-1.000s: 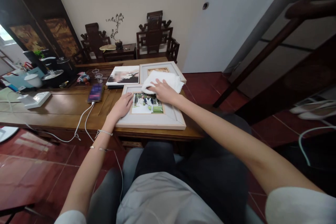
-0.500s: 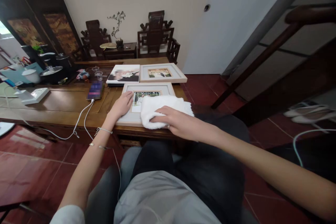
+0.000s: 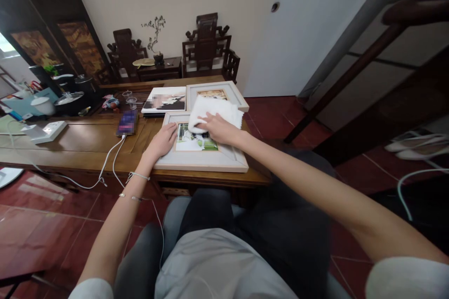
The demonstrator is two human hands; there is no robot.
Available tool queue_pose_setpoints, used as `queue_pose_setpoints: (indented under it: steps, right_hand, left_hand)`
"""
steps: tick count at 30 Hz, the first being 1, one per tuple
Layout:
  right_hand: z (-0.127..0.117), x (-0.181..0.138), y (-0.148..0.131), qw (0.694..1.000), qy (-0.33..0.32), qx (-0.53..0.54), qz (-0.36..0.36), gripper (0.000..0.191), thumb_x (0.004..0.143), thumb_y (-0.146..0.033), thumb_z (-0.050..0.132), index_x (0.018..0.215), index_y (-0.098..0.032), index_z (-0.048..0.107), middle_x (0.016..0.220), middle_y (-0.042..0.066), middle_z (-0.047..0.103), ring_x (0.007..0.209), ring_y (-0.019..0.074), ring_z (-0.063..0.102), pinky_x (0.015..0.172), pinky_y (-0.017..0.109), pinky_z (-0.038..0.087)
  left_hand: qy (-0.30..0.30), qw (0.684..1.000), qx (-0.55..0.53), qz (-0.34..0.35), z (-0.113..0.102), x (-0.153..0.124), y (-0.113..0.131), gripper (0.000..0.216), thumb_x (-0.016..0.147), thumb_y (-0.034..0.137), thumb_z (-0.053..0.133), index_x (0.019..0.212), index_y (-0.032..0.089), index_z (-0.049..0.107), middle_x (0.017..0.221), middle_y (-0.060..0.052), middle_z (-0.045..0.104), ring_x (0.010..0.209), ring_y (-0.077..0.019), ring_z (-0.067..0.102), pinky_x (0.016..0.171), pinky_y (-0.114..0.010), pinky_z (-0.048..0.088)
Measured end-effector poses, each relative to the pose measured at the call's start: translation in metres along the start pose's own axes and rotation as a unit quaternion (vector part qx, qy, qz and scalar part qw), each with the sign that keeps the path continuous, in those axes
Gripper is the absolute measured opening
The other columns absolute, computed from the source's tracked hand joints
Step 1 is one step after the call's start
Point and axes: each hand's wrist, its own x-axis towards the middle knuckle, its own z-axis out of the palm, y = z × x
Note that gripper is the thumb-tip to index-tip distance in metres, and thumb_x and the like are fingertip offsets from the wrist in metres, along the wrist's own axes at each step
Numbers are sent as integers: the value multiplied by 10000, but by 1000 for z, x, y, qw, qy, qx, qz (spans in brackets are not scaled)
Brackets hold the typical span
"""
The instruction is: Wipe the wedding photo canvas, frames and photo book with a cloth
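A light wooden picture frame [image 3: 201,167] with a pale mat and a photo lies flat at the table's near edge. On its left side rests my left hand [image 3: 164,139], fingers stretched out flat. My right hand [image 3: 219,128] grips a fluffy white cloth [image 3: 212,106] over the upper part of this frame. The cloth covers part of the photo and overlaps the lower edge of a second picture frame [image 3: 240,96] behind it. Beside that second frame lies a white photo panel [image 3: 171,93] on a dark stack.
A phone [image 3: 126,123] with a white charging cable lies left of the frames. Farther left are a white power strip [image 3: 49,131], a lidded pot [image 3: 70,99] and small clear cups [image 3: 132,102]. The wooden table [image 3: 94,142] ends close before my lap.
My right hand has moved the white cloth away from me, from the frame's lower right to its upper part. More of the photo shows. My left hand stays in place.
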Motion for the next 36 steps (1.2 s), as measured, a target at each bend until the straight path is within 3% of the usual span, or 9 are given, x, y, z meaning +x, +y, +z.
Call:
queue_pose_setpoints:
  steps: [4, 8, 11, 17, 22, 25, 29, 33, 36]
  right_hand:
    - [-22, -45, -30, 996, -28, 62, -63, 702, 774, 59, 359, 1382, -203, 594, 1445, 140, 546, 1307, 327, 484, 1066, 529, 357]
    - [-57, -80, -52, 972, -98, 157, -143, 648, 759, 28, 412, 1309, -208, 657, 1204, 117, 701, 1058, 245, 655, 931, 353, 472]
    - [-59, -84, -60, 967, -93, 177, -159, 688, 751, 36, 395, 1339, -231, 632, 1211, 96, 703, 1157, 249, 624, 959, 362, 465]
    - [-12, -41, -33, 995, -12, 82, -55, 774, 757, 73, 358, 1485, -166, 463, 1518, 154, 459, 1434, 299, 359, 1131, 487, 310]
    - [4, 11, 5, 999, 41, -23, 14, 733, 824, 39, 349, 1532, -148, 381, 1592, 146, 345, 1428, 391, 311, 1113, 566, 291]
    - [7, 19, 7, 998, 34, -56, 17, 719, 834, 31, 336, 1516, -184, 417, 1592, 119, 356, 1387, 429, 336, 1056, 597, 328]
    - [0, -7, -17, 999, -2, -29, -28, 728, 818, 31, 380, 1506, -199, 440, 1542, 161, 425, 1321, 388, 439, 1018, 540, 374]
    - [-29, -53, -47, 993, -78, 55, -63, 695, 832, 5, 408, 1482, -233, 481, 1398, 180, 575, 1203, 317, 588, 992, 454, 432]
    - [-47, -80, -63, 985, -114, 101, -79, 672, 835, -10, 420, 1456, -250, 514, 1371, 172, 598, 1192, 304, 610, 982, 432, 456]
  left_hand:
    - [2, 1000, -2, -1, 1, -1, 0, 451, 991, 296, 365, 1372, 123, 534, 1486, -144, 510, 1405, -244, 449, 1199, -420, 338]
    - [-4, 1000, 2, -12, 1, -2, -1, 469, 994, 304, 351, 1380, 99, 522, 1498, -161, 491, 1409, -248, 440, 1193, -411, 346]
    - [-3, 1000, 3, -7, 2, -2, -2, 464, 993, 304, 353, 1383, 113, 518, 1497, -151, 495, 1406, -245, 443, 1196, -419, 340]
    - [-9, 1000, 9, -5, 1, -1, 0, 468, 989, 291, 357, 1380, 90, 520, 1493, -169, 494, 1410, -251, 440, 1205, -413, 326]
    - [-13, 1000, 13, -2, 0, -1, 2, 475, 992, 289, 346, 1383, 79, 513, 1492, -176, 494, 1410, -252, 439, 1204, -420, 327]
    - [-14, 1000, 11, -2, 0, -1, 2, 481, 993, 290, 344, 1392, 75, 504, 1497, -177, 486, 1414, -250, 432, 1204, -414, 328]
    - [-10, 1000, 6, -8, 1, -1, 2, 470, 992, 292, 348, 1392, 103, 506, 1500, -164, 487, 1416, -247, 430, 1195, -428, 341]
    - [-5, 1000, -4, -16, 1, -3, 4, 460, 996, 292, 341, 1378, 109, 521, 1496, -159, 492, 1407, -253, 441, 1179, -426, 367]
    - [0, 1000, -5, -16, 0, -4, 4, 441, 999, 292, 347, 1373, 145, 529, 1492, -131, 503, 1404, -238, 447, 1179, -417, 367]
